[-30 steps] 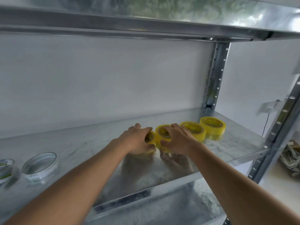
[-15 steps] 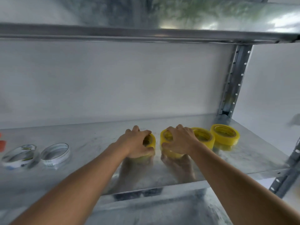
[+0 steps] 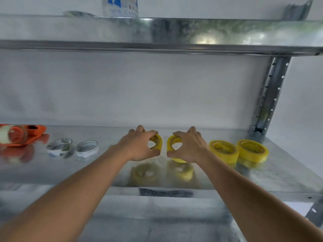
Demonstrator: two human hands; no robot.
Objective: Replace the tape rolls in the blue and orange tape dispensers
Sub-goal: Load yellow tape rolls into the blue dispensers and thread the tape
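Observation:
My left hand (image 3: pixel 139 145) grips a yellow tape roll (image 3: pixel 158 143) and holds it tilted on edge, lifted off the metal shelf (image 3: pixel 288 173). My right hand (image 3: pixel 189 145) grips a second yellow tape roll (image 3: pixel 172 141) the same way, just beside the first. Two more yellow rolls (image 3: pixel 223 151) (image 3: pixel 252 150) lie flat on the shelf to the right. The orange tape dispenser (image 3: pixel 19 136) lies at the far left of the shelf with a roll in it. No blue dispenser is in view.
Two thin, nearly used-up white rolls (image 3: pixel 60 147) (image 3: pixel 86 148) lie between the orange dispenser and my left hand. An upper shelf (image 3: pixel 157 32) hangs overhead. A perforated steel upright (image 3: pixel 269 95) stands at the back right. A white wall closes the back.
Both hands have lifted their yellow rolls off the shelf and tipped them on edge. My view has swung left and up, bringing the orange dispenser and the upper shelf into sight.

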